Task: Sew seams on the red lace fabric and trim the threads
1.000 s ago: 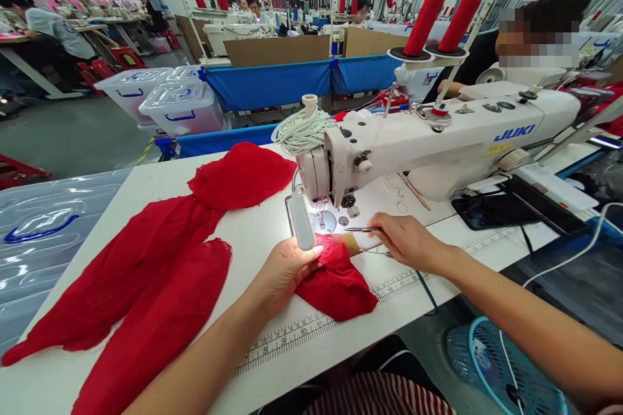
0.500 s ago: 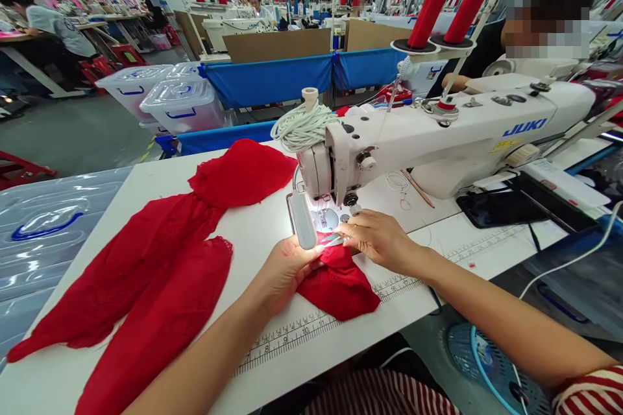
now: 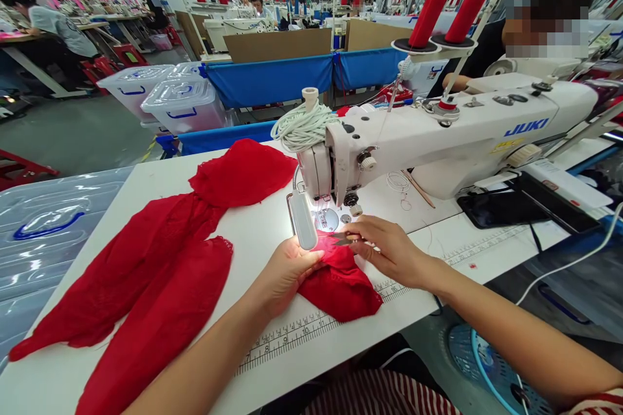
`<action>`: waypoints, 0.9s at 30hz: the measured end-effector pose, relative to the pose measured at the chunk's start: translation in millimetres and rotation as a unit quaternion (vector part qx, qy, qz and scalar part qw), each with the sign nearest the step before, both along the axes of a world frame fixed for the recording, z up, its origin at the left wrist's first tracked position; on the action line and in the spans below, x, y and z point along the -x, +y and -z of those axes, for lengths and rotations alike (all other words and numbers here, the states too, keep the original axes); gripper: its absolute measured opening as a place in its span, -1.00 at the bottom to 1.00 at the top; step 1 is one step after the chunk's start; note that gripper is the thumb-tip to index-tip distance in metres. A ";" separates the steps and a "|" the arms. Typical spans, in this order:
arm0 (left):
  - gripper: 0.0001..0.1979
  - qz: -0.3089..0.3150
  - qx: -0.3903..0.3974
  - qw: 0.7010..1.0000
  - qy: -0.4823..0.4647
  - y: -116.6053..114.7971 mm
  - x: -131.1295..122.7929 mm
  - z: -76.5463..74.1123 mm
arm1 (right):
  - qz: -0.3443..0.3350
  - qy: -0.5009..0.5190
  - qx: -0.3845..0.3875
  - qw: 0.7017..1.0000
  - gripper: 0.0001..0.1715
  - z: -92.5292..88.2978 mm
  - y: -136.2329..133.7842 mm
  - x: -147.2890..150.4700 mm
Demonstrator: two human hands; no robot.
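A small red fabric piece (image 3: 341, 285) lies at the front of the sewing table, its upper edge pinched in my left hand (image 3: 291, 269). Thread snips (image 3: 343, 238) are gripped in my right hand (image 3: 382, 243), their blades parted and pointing left over the top of the fabric. Right behind both hands stands a white sewing machine (image 3: 438, 130), its needle area lit. A grey lamp (image 3: 304, 220) hangs beside the needle, just above my left fingertips. To the left, a larger red fabric length (image 3: 160, 259) spreads across the table.
A printed ruler (image 3: 287, 340) runs along the table's front edge. A black phone (image 3: 496, 206) and a brown stick (image 3: 419, 189) lie at the right. Clear plastic boxes (image 3: 53, 233) stand at the left. A blue basket (image 3: 487, 363) is below right. Another person (image 3: 477, 65) sits behind the machine.
My right hand has drawn slightly right with the snips, and their blades now show more apart from my left fingers. My left hand stays on the fabric.
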State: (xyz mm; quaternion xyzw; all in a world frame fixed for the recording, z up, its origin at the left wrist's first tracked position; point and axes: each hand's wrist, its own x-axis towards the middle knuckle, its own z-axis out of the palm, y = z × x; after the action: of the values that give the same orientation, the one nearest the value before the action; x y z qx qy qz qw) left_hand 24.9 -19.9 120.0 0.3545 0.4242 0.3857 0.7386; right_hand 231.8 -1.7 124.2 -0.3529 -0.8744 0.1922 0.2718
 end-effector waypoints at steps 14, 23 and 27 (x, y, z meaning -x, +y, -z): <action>-0.54 0.026 -0.086 0.986 0.139 -6.5 -2.7 5.2 | 0.055 0.036 0.189 0.980 -0.87 -1.1 -12.6 4.8; -0.75 0.051 -0.071 0.988 0.128 -10.8 -4.9 6.5 | 0.059 -0.021 0.163 0.985 -0.63 -3.9 -11.3 2.9; -0.71 0.048 -0.087 0.983 0.156 -11.4 -5.1 8.7 | 0.082 -0.041 0.154 0.984 -0.61 -3.2 -10.8 4.8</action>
State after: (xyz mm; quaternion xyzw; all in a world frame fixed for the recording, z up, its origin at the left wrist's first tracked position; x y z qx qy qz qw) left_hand 30.0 -31.4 111.4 0.4930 0.4812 0.3251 0.6478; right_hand 227.0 -12.5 127.4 -0.4687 -0.8128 0.2867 0.1933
